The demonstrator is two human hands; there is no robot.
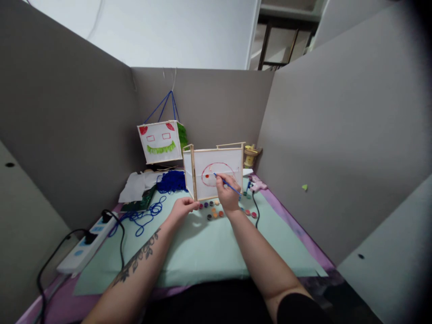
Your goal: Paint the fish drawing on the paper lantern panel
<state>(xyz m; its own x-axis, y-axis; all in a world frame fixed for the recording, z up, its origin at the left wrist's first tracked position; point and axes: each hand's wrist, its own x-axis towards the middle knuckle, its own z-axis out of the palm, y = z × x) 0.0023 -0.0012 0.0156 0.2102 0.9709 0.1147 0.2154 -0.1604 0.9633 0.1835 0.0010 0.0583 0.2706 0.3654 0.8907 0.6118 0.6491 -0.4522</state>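
A paper lantern (219,155) with a thin wooden frame stands upright on the table. Its front panel bears a red painted oval outline and a red dot inside it. My right hand (227,194) is closed around a slim blue paintbrush (232,185), whose tip is at the white panel, inside the oval. With fingers pinched together, my left hand (184,209) grips the lantern's lower left corner. Several small paint pots (215,215) lie in front of the lantern, partly hidden by my right hand and forearm.
A finished-looking lantern (161,141) hangs on blue cords at the back left. Blue yarn (172,181), white paper (133,186) and a power strip (88,243) lie left. A pink glue gun (258,183) and twine spool (250,155) sit right. Grey partitions (216,103) enclose the table.
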